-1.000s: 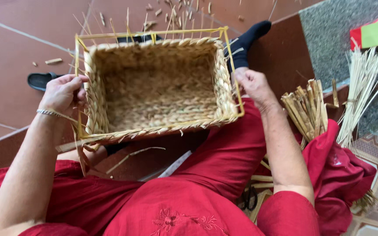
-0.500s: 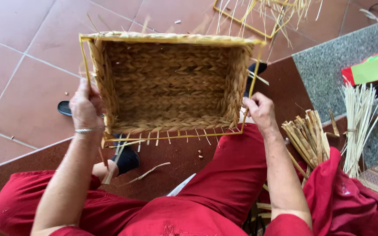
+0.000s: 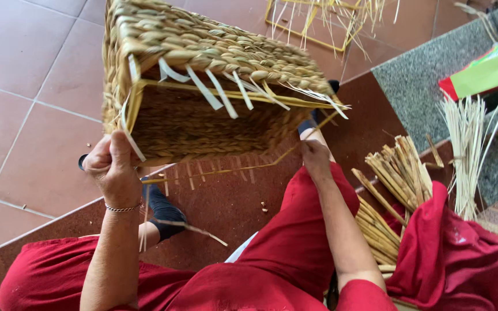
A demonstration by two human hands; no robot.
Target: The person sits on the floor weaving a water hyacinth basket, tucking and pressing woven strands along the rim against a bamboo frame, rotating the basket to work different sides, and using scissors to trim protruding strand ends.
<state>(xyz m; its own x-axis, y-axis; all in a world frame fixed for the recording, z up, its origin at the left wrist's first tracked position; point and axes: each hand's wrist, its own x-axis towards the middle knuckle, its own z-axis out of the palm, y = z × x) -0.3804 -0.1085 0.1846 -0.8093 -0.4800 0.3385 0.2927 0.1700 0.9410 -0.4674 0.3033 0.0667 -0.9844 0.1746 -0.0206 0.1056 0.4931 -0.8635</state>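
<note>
Woven basket, tipped on its side with its mouth facing the person, is gripped at both lower corners. Left hand is closed around the near left rim; right hand pinches the yellow wire frame. Right of that hand lie bundled reeds, and beyond them pale straw stalks.

Red cloth beside cut reed bundle (pale stalks nearby)
</note>
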